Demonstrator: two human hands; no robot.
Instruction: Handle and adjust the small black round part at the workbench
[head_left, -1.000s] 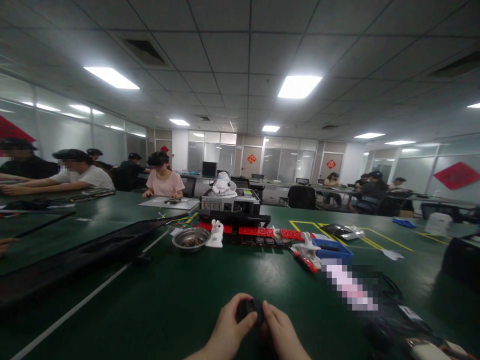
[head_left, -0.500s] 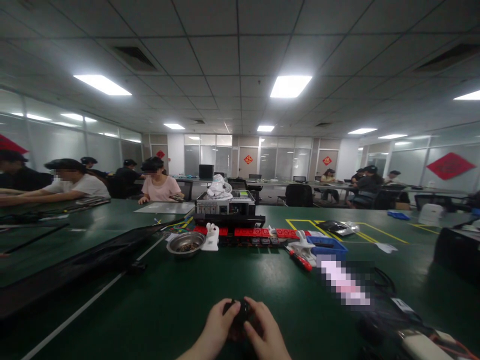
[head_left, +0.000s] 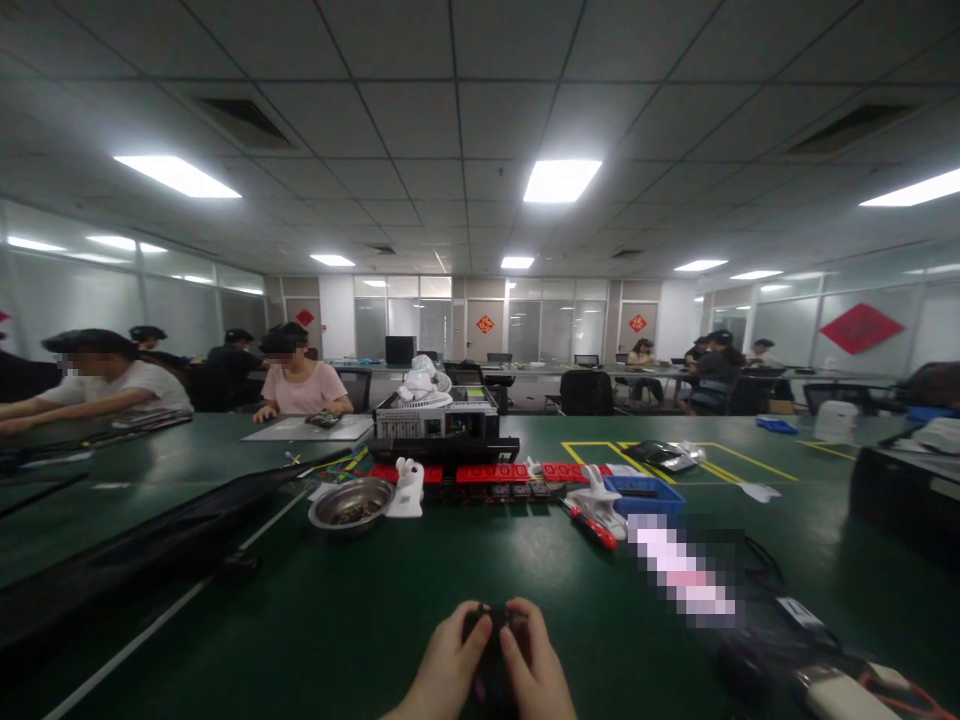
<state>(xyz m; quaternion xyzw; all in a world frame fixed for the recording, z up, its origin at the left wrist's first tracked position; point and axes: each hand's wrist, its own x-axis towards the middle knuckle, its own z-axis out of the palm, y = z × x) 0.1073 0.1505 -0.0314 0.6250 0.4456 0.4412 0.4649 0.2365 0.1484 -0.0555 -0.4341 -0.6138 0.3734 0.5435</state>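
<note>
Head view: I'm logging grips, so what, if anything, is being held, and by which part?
A small dark object, held by its opposite sides between left hand and right hand; details too dark to tell.

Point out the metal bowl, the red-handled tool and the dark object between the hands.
Metal bowl (head_left: 349,489), head view: far inner wall.
Red-handled tool (head_left: 597,530), head view: middle of handle.
Dark object (head_left: 496,630), head view: visible upper part.

No readable text or numbers
</note>
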